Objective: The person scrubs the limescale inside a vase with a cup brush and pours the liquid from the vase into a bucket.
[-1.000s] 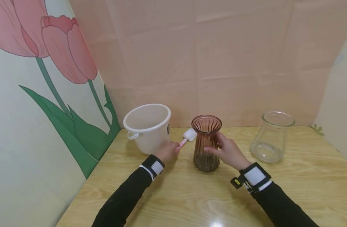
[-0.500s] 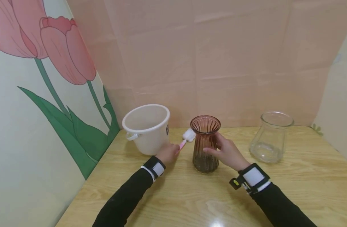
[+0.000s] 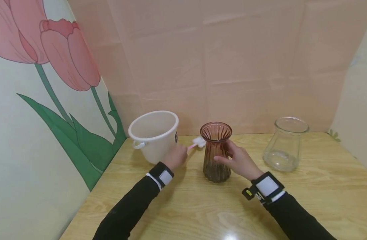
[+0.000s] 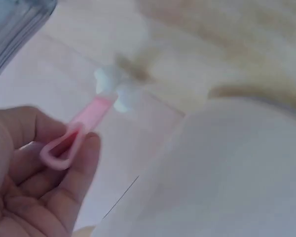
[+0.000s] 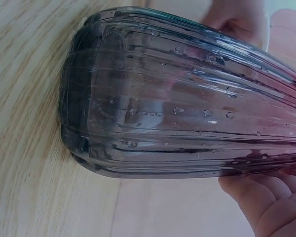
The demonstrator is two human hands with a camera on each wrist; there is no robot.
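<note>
A ribbed brown-pink glass vase (image 3: 216,151) (image 5: 187,98) stands upright on the wooden table (image 3: 201,206). My right hand (image 3: 237,161) grips its narrow waist from the right; fingers (image 5: 266,202) curl around the glass. My left hand (image 3: 175,157) (image 4: 34,173) holds a small brush with a pink loop handle (image 4: 71,140) and a white sponge head (image 3: 199,142) (image 4: 113,86). The sponge head hovers just left of the vase's rim, between the vase and a white plastic bucket (image 3: 154,135).
A clear glass jar (image 3: 285,144) stands on the table at the right. A tulip-painted wall (image 3: 51,100) closes the left side and a pink backdrop (image 3: 231,66) runs behind the table. The table's near part holds only my forearms.
My left hand has lifted slightly and moved the brush up, so the sponge head sits higher beside the vase's rim. The right hand keeps its grip on the vase.
</note>
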